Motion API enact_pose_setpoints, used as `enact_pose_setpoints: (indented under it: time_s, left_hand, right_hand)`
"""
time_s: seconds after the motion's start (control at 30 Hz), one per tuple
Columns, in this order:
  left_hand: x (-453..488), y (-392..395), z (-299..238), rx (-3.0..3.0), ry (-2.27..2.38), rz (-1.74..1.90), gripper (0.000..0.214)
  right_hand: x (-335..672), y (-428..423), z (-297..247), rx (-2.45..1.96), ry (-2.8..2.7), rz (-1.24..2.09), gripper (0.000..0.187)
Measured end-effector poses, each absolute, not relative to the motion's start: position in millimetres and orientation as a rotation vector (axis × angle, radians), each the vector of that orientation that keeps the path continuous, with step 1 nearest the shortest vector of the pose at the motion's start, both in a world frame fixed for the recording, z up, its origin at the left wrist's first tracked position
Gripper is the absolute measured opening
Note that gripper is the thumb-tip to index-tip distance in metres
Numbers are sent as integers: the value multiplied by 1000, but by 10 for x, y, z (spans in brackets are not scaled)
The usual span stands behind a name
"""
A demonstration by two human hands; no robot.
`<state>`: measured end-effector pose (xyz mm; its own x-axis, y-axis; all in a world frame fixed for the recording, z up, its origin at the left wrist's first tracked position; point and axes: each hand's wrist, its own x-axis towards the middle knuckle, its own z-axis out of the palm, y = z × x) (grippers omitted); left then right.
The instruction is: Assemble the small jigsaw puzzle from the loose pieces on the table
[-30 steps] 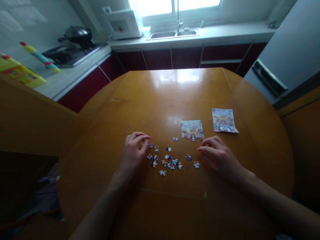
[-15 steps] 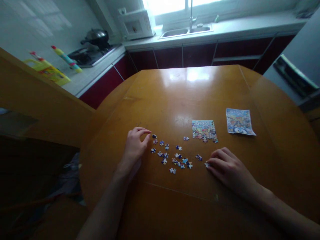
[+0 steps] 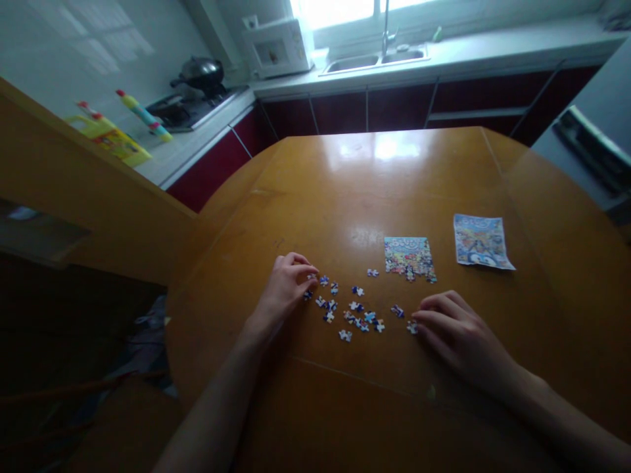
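My left hand (image 3: pixel 286 286) is at the left edge of a loose group of jigsaw pieces. Its thumb and index finger close around a puzzle piece (image 3: pixel 311 276), which they partly hide. On the right, my right hand (image 3: pixel 451 326) rests on the table with its fingertips pinched at a small pale puzzle piece (image 3: pixel 412 326). Several loose blue, white and orange pieces (image 3: pixel 362 324) lie between the hands. Beyond them is a partly assembled puzzle (image 3: pixel 408 255), with a straight top edge and an uneven lower edge.
A creased picture sheet (image 3: pixel 482 242) lies right of the assembled part. All of this is on a wooden table (image 3: pixel 345 197) with rounded ends. Behind it stand a counter with a sink (image 3: pixel 352 64), a microwave (image 3: pixel 279 49), a stove with a wok (image 3: pixel 201 71) and yellow bottles (image 3: pixel 116 140).
My left hand has moved right and slightly down, its fingers now over pieces at the group's left edge. My right hand stays at the same piece. The view has shifted slightly.
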<state>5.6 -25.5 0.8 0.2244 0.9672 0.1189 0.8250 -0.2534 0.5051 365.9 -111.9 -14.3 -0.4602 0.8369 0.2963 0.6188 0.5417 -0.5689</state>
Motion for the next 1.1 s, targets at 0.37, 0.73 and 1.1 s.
enact_pose_setpoints:
  time_s: [0.37,0.73,1.1]
  left_hand:
    - [132,-278,-13,2134,1660,548,6]
    - [-149,-213,150,2085,1835,616,7]
    - [-96,-211,71,2014,1806,502,5]
  right_hand:
    - [3692,-1088,-103,-1220,-2094,471,14]
    - [3768,-1051,-180,-1228,-2055,435,11]
    - [3779,-1043,-245,-1262,-2046,438,8]
